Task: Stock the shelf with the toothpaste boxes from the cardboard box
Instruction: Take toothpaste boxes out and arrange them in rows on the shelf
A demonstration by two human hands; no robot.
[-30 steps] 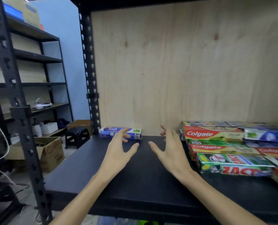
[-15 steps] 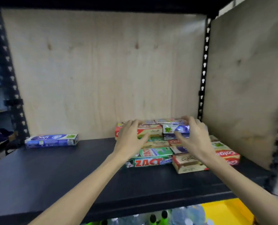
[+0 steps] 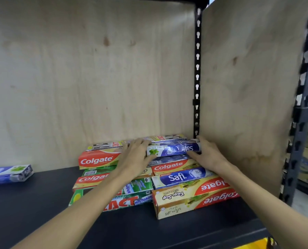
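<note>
A pile of toothpaste boxes (image 3: 185,193) lies at the right end of the black shelf (image 3: 41,212), against the plywood back. On top of the pile sits a blue Safi box (image 3: 174,150), lying lengthwise and upside down. My left hand (image 3: 135,157) grips its left end, and my right hand (image 3: 207,153) grips its right end near the plywood side wall. A red Colgate box (image 3: 97,160) lies just left of my left hand. Another blue Safi box (image 3: 9,174) lies alone at the far left of the shelf. The cardboard box is out of view.
A plywood back panel (image 3: 95,78) and a plywood side panel (image 3: 244,87) close in the shelf. A black perforated post (image 3: 197,69) stands in the back right corner, a grey one (image 3: 300,123) at the front right. Bare shelf stretches between the lone box and the pile.
The view has swung right, from the lone Safi box to the pile. Both hands moved from the bare shelf onto the pile and now grip the top blue Safi box at its ends.
</note>
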